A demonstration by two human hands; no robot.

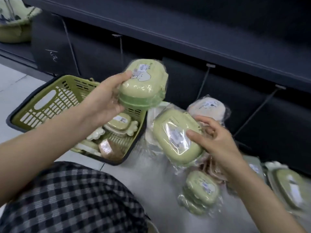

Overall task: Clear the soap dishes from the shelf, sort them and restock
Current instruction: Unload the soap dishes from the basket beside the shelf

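Note:
My left hand [104,98] grips a green soap dish [143,84] wrapped in clear plastic, held up above the green basket [50,101]. My right hand [217,138] holds a second wrapped green soap dish [175,137] over the floor, thumb on its lid. Below it another wrapped green dish [202,189] lies on the floor, and a pale pink one [207,105] sits behind. More wrapped dishes [117,121] lie inside the basket.
The dark empty shelf [202,31] runs across the back with metal hooks [208,66] on the panel below. Further wrapped green dishes [289,185] lie at the right on the floor. Green goods [15,22] sit at top left. My checked trouser leg [75,199] fills the foreground.

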